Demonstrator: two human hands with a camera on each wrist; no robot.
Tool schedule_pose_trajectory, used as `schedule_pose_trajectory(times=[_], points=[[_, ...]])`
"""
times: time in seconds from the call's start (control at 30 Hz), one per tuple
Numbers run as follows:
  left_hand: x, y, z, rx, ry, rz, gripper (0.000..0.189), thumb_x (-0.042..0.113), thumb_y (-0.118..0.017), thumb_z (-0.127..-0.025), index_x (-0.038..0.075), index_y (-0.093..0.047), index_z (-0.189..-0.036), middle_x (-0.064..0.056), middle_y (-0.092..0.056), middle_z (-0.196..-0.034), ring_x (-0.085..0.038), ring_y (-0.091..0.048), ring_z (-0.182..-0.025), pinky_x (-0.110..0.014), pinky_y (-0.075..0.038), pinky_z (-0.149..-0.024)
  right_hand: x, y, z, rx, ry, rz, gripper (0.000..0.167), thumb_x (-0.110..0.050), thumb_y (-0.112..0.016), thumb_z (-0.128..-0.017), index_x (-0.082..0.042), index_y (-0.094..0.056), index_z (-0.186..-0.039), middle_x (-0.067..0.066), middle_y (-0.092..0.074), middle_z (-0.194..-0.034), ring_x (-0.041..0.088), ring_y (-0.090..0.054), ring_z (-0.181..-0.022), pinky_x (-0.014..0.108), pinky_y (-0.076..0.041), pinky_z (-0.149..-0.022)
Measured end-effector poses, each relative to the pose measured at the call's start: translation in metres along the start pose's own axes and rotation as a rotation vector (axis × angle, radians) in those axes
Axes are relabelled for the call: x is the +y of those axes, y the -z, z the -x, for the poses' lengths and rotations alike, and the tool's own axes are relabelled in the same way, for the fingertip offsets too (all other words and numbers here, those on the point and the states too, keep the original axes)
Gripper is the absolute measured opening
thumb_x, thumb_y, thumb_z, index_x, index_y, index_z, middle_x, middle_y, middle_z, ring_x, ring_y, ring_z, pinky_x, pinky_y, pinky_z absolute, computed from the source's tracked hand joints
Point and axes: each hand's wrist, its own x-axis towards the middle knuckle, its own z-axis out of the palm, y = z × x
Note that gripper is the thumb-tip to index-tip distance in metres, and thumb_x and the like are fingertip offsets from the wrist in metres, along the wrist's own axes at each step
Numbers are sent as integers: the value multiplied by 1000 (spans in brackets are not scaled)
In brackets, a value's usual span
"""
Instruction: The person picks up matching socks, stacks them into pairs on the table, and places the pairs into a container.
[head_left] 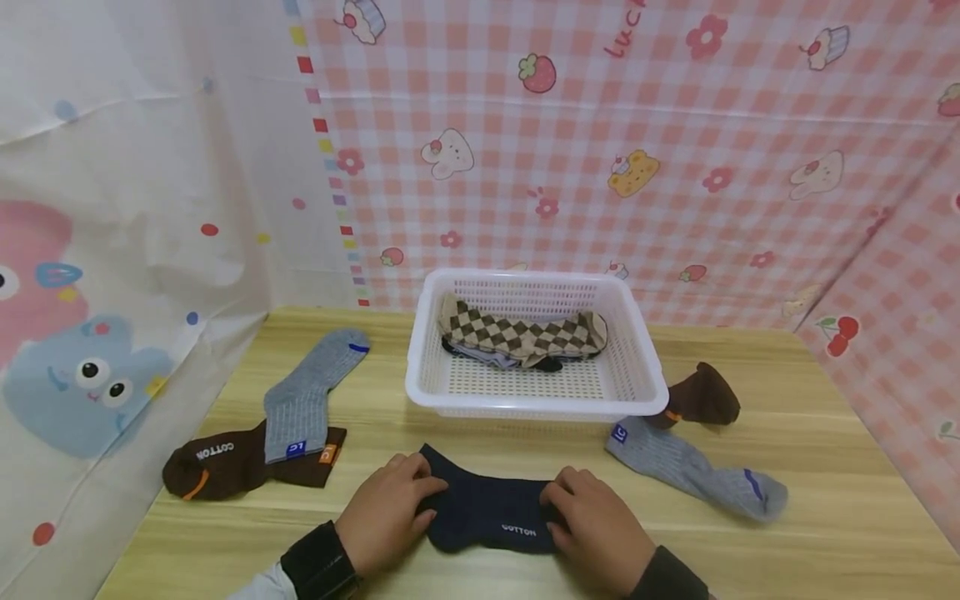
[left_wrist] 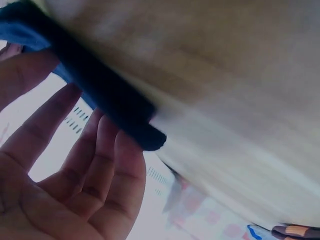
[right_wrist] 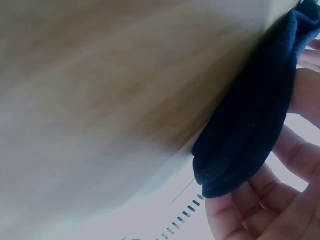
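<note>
A dark navy sock (head_left: 487, 504) with the word COTTON lies flat on the table in the head view, with a hand at each end. My left hand (head_left: 393, 508) grips its left end, thumb below and fingers bent over the top edge. At the right end, beside the lettering, my right hand (head_left: 600, 525) pinches it between thumb and fingers. Close up in the left wrist view, the navy fabric (left_wrist: 100, 85) meets the fingertips along its edge. Layered folds of the same sock (right_wrist: 245, 115) show against the fingers in the right wrist view.
Behind the hands stands a white plastic basket (head_left: 536, 406) holding checkered socks (head_left: 517, 333) and other socks under them. To the left, a grey sock (head_left: 300, 400) overlaps a brown sock (head_left: 232, 467). Another grey sock (head_left: 697, 471) and brown sock (head_left: 705, 396) lie right of the basket.
</note>
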Motion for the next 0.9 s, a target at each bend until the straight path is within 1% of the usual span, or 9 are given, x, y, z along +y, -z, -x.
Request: schedule_pose_trajectory(times=[0.07,0.13,0.2,0.3,0.4,0.5,0.63,0.73,0.9], points=[[-1,2,-3,-5,-1,7,28,24,-78,-88,14,-76,-114,3,-57,-98,-11,-49,-87,-28,-47,-76,0,1,-1,15,-21,-14,16,-19,-80,-84,-17,-70,-98,-9,-56,-94,5,-47,-82,27,-45,-71],[-2,3,-7,3,3,7,30,26,-76,-90,13,-75,-118,2,-59,-101,-13,-50,-92,-32,-47,-80,0,2,-2,44,-72,-29,14,-22,-78,-86,-19,-71,-98,-11,-54,-93,3,-47,-84,27,-46,-74],[-3,6,-11,17,11,12,34,27,-73,-92,13,-72,-123,-3,-62,-110,-19,-54,-102,-38,-49,-88,1,4,-3,88,-138,-47,14,-23,-78,-88,-20,-71,-99,-11,-55,-94,4,-48,-87,29,-48,-77],[-6,9,-15,20,30,30,40,28,-70,-95,10,-67,-131,-13,-61,-128,-32,-54,-122,-53,-47,-99,5,10,-4,132,-221,-52,20,-24,-79,-87,-17,-71,-104,-7,-58,-97,7,-52,-91,34,-50,-82],[-8,10,-17,-14,43,64,42,26,-68,-97,8,-64,-135,-17,-58,-138,-38,-52,-131,-60,-44,-104,12,12,-4,115,-256,-65,25,-24,-81,-85,-15,-69,-106,-3,-60,-97,10,-54,-90,34,-50,-79],[-10,8,-18,-26,40,68,39,24,-67,-97,5,-66,-131,-14,-62,-132,-35,-57,-126,-57,-46,-102,18,12,-4,34,-289,-106,24,-25,-82,-84,-16,-69,-102,-4,-58,-91,9,-54,-85,31,-49,-73],[-12,5,-17,-16,26,25,31,22,-70,-95,5,-72,-120,-7,-65,-116,-25,-62,-108,-46,-51,-92,22,14,-5,-98,-326,-160,21,-26,-81,-84,-17,-70,-100,-6,-55,-82,7,-51,-75,28,-45,-66],[-13,5,-16,-33,18,13,25,20,-74,-91,8,-75,-113,-1,-62,-103,-18,-59,-94,-37,-51,-82,24,15,-3,-153,-322,-198,22,-25,-81,-84,-14,-70,-100,-7,-55,-78,7,-49,-70,27,-41,-63],[-13,5,-12,-107,52,106,19,16,-79,-85,11,-75,-103,4,-53,-90,-9,-48,-81,-27,-44,-70,25,13,2,-193,-307,-257,20,-23,-81,-83,-14,-70,-96,-6,-54,-75,9,-47,-68,27,-38,-60]])
